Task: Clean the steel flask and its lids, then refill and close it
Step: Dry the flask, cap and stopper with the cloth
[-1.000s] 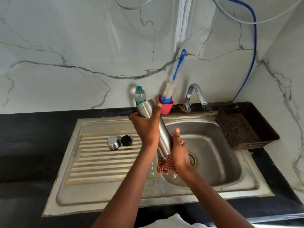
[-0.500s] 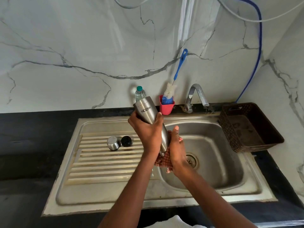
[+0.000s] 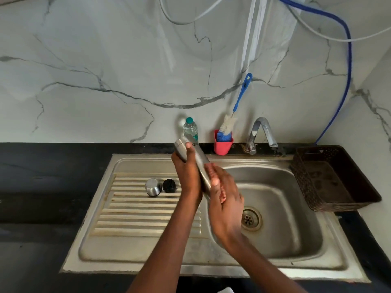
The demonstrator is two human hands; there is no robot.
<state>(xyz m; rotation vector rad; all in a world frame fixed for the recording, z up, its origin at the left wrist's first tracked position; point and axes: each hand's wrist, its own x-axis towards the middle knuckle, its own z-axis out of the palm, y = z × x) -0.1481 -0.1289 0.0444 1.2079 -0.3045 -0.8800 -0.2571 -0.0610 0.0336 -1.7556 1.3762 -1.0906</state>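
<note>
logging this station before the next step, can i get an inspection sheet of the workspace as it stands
surface: steel sink set in a black counter, ribbed drainboard stained.
job's things: steel flask held tilted over the sink; steel lid and black lid side by side on the drainboard; water bottle at the wall.
clutter: bottle brush in a red cup; brown basket at right.
hands: left hand grips the flask; right hand wraps its lower part, a bit of cloth showing.
cables: blue hose and white cables on the wall.
surroundings: marble wall; tap, no water visible.
</note>
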